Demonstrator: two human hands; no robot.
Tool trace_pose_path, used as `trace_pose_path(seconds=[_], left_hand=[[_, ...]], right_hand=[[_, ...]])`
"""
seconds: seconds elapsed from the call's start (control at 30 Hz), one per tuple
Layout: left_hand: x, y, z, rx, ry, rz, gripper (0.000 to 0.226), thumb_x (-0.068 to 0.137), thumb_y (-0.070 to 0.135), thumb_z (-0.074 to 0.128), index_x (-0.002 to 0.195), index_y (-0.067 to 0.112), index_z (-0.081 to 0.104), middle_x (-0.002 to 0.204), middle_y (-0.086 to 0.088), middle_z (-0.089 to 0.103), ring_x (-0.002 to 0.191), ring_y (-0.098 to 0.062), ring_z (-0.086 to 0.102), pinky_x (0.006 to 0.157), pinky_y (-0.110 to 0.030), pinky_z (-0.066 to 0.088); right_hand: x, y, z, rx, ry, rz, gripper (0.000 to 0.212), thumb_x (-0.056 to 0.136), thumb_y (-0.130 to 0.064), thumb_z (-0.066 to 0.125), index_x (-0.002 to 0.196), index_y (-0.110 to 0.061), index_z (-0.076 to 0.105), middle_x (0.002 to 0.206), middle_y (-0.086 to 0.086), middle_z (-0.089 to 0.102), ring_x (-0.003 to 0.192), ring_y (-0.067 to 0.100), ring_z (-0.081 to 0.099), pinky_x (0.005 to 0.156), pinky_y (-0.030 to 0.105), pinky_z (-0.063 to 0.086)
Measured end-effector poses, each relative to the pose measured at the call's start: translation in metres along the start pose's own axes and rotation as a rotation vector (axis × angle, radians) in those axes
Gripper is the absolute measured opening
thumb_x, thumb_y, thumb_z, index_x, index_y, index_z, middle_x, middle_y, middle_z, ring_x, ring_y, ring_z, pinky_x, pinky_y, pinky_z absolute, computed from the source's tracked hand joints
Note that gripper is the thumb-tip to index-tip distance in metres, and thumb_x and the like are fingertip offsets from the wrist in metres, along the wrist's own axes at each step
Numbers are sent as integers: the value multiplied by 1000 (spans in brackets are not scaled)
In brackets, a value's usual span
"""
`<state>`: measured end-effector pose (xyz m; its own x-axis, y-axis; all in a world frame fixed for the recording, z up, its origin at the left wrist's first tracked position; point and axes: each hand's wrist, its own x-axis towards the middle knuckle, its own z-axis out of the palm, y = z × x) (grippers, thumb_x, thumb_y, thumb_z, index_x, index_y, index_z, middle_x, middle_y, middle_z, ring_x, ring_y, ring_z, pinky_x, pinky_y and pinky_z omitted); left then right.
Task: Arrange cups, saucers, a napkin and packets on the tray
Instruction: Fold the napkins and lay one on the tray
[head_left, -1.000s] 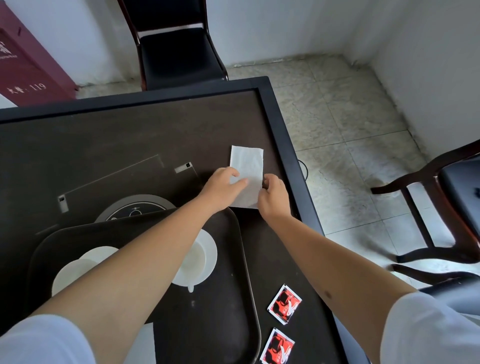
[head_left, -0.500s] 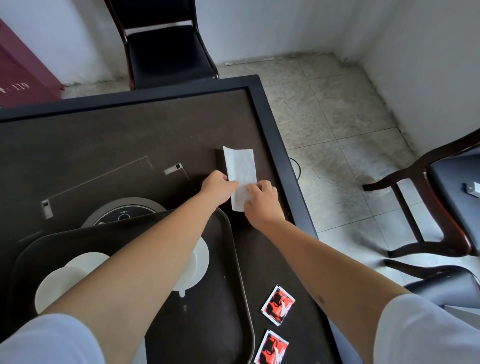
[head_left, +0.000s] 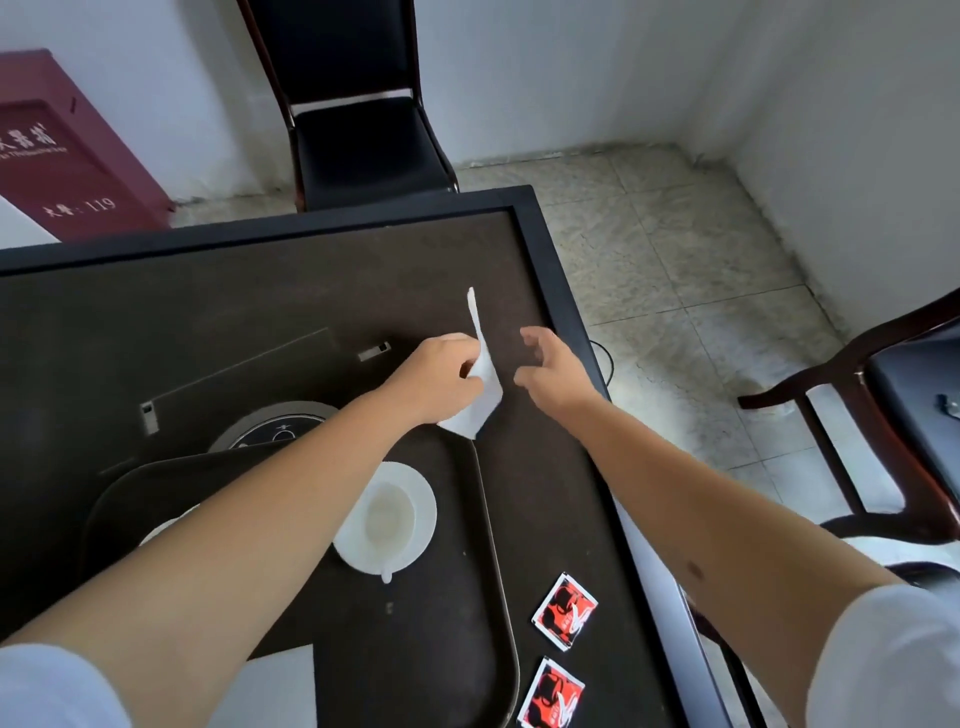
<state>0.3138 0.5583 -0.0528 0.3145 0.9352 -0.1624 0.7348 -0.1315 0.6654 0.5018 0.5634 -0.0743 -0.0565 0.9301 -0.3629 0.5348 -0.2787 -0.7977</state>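
My left hand (head_left: 441, 376) pinches a folded white napkin (head_left: 480, 384) and holds it lifted on edge above the far right corner of the dark tray (head_left: 467, 649). Beside it, my right hand (head_left: 550, 369) hovers with relaxed fingers and touches nothing. On the tray stands a white cup on a saucer (head_left: 387, 517); a second white saucer (head_left: 166, 525) is mostly hidden under my left forearm. Another white napkin (head_left: 280, 686) lies at the tray's near edge. Two red-and-black packets (head_left: 565, 610) (head_left: 553, 693) lie on the table to the right of the tray.
The dark table (head_left: 260, 291) has a raised rim and a round inset cooker (head_left: 275, 428) behind the tray. A black chair (head_left: 358, 130) stands at the far side, another chair (head_left: 883, 415) at the right, and a red cabinet (head_left: 62, 156) at the far left.
The napkin lay flat on the table under both hands. Now my left hand has lifted it on edge, and my right hand has let go and drawn off to the right.
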Motion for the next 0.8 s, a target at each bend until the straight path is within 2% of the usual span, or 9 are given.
trace_pose_path(seconds=[0.1, 0.17, 0.27, 0.33, 0.4, 0.5, 0.6, 0.7, 0.8], left_hand=[[-24, 14, -26, -6, -122, 126, 8, 76, 11, 53, 70, 12, 47, 79, 2, 51, 69, -16, 45, 59, -32, 38], [-44, 25, -40, -31, -137, 175, 20, 76, 10, 52, 67, 27, 51, 80, 13, 53, 71, -8, 49, 57, -18, 36], [-77, 36, -52, -57, -188, 168, 24, 79, 10, 55, 64, 27, 48, 80, 12, 52, 70, -10, 50, 59, -22, 40], [-101, 41, -58, -77, -220, 158, 23, 77, 9, 53, 61, 22, 43, 78, 5, 50, 69, -18, 48, 59, -30, 40], [-125, 42, -61, -81, -209, 136, 20, 73, 9, 51, 61, 17, 38, 73, -2, 46, 66, -24, 42, 58, -31, 33], [-163, 39, -67, -84, -183, 47, 18, 73, 12, 51, 63, 18, 38, 58, 10, 39, 55, -9, 33, 55, -28, 29], [-204, 31, -70, -202, -177, -53, 21, 76, 14, 58, 63, 23, 44, 56, 16, 42, 52, -4, 36, 53, -22, 30], [-245, 20, -65, -412, -112, -172, 9, 73, 21, 64, 72, 22, 55, 63, 10, 51, 60, -11, 44, 61, -30, 33], [-282, 9, -55, -566, -81, -273, 22, 71, 26, 70, 88, 15, 63, 81, 6, 65, 74, -10, 59, 70, -27, 45]], right_hand=[[-12, -27, -12, 165, -174, -35, 78, 77, -2, 61, 146, -26, 35, 143, -8, 42, 120, 8, 45, 73, 9, 42], [-25, -40, -19, 248, -368, -53, 85, 69, -4, 63, 144, -30, 33, 131, -15, 48, 111, 4, 55, 75, 13, 46], [-50, -52, -25, 263, -534, -71, 83, 65, -9, 67, 139, -30, 37, 124, -19, 51, 102, -10, 56, 83, 14, 43], [-68, -56, -26, 310, -584, -76, 73, 67, -9, 71, 135, -19, 45, 118, -10, 60, 103, 1, 60, 87, 18, 42], [-87, -55, -23, 356, -634, -97, 51, 72, -12, 73, 121, -10, 58, 107, -1, 68, 101, 13, 63, 90, 25, 43], [-118, -51, -13, 440, -619, -104, 27, 79, -16, 73, 105, -8, 71, 99, 9, 71, 91, 25, 65, 82, 34, 49], [-151, -49, 1, 456, -601, -118, 19, 86, -13, 71, 104, -10, 73, 97, 9, 72, 89, 25, 66, 75, 32, 53], [-184, -46, 18, 494, -550, -127, 17, 88, -11, 69, 104, -10, 73, 99, 9, 73, 90, 24, 68, 75, 31, 54], [-214, -44, 35, 536, -452, -139, 23, 87, -14, 69, 107, -2, 69, 99, 14, 72, 85, 27, 67, 71, 34, 54]])
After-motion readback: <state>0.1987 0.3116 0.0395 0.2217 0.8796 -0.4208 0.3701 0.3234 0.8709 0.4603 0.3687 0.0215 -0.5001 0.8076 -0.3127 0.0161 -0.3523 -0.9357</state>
